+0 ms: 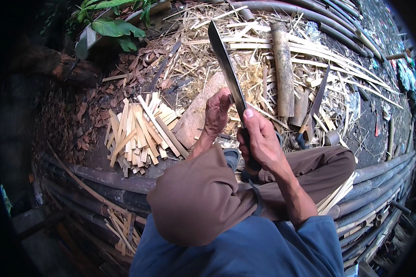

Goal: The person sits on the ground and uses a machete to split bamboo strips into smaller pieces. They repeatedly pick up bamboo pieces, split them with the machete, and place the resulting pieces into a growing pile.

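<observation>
Beyond the left knee (196,189), the right hand (260,138) grips a tilted machete (236,92), the left hand (216,113) curled beside it, grasp unclear.

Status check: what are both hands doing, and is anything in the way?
Right fingers round machete's black handle. Left fingers curled beside blade, contact unclear. Tip away from body. Wood-strip pile left, handsaw right, both apart from blade.

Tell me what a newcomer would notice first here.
Most likely the long dark machete, blade up at the center, its handle in the right hand, with the left hand right by the blade. Next, the heap of pale split sticks on the ground to the left, and the handsaw to the right.
</observation>
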Available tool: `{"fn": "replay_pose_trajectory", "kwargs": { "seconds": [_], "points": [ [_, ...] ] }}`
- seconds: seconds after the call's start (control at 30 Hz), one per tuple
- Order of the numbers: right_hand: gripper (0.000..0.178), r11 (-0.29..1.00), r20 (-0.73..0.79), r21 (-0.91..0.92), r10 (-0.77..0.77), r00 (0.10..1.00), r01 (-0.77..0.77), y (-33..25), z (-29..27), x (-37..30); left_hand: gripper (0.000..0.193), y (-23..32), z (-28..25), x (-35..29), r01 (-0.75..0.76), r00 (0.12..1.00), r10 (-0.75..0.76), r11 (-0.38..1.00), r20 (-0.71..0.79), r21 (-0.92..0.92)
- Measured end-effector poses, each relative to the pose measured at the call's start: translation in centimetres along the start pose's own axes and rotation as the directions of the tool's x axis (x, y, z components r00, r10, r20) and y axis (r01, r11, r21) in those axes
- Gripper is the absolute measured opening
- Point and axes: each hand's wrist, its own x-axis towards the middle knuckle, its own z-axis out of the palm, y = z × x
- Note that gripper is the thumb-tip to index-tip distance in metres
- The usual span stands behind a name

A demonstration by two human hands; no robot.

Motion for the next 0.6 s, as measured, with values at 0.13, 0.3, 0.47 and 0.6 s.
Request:
{"fn": "replay_pose_trajectory", "kwargs": {
  "seconds": [0.13,0.3,0.47,0.6],
  "points": [
    [0.048,0.924,-0.061,-0.318,-0.242,0.969,0.211,1.0,0.2,0.2,0.052,0.2,-0.2,0.0,0.018,0.999,-0.019,0.999,0.035,0.041],
    [0.047,0.916,-0.063,-0.351,-0.229,0.971,0.193,0.6,0.8,-0.2,0.049,1.3,0.2,0.4,0.002,1.000,0.000,0.996,0.014,-0.085],
    [0.047,0.914,-0.052,-0.365,-0.209,0.976,0.177,0.7,1.2,-0.1,0.045,0.5,0.0,-0.3,0.034,0.999,-0.034,0.994,0.003,-0.104],
    [0.048,0.879,-0.031,-0.449,-0.195,0.980,0.161,1.7,1.0,0.3,0.048,-1.3,-0.9,-0.5,0.055,0.998,-0.060,0.982,-0.020,-0.178]
  ]
}}
